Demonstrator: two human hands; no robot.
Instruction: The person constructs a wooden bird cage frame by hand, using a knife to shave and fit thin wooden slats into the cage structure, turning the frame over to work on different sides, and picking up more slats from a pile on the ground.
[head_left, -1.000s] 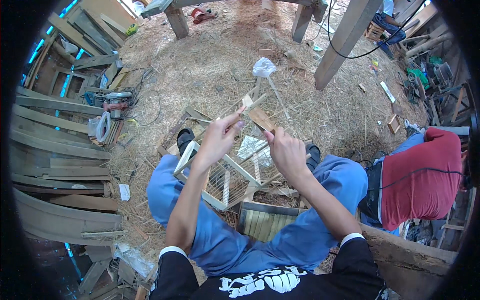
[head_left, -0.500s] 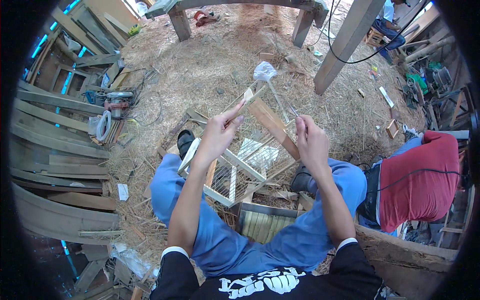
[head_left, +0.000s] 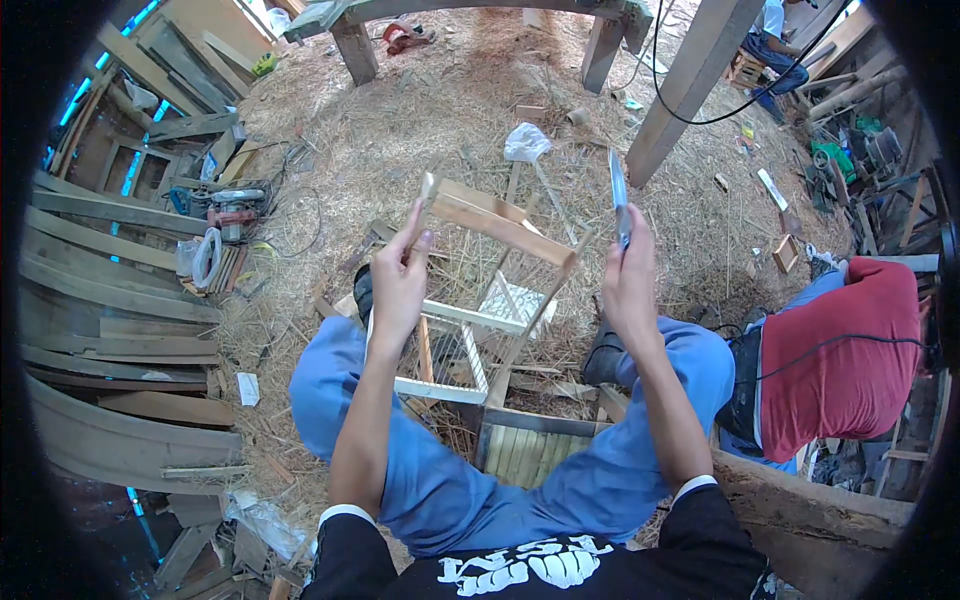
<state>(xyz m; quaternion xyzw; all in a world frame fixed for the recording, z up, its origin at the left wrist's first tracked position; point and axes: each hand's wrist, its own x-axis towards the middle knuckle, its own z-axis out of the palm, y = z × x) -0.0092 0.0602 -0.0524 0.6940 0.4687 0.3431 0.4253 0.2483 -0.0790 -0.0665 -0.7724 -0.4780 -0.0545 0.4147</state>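
Wooden frame point(head_left: 503, 228) is in left hand point(head_left: 397, 288), knife point(head_left: 618, 188) in right hand point(head_left: 630, 285).

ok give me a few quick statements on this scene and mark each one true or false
1. The right hand holds a knife. True.
2. The left hand is empty. False: the left hand grips a wooden frame.
3. The knife is touching the wooden frame. False: the two are apart.
4. A white plastic bag lies on the littered floor. True.
5. The person in a red shirt is on the left side. False: that person is on the right.
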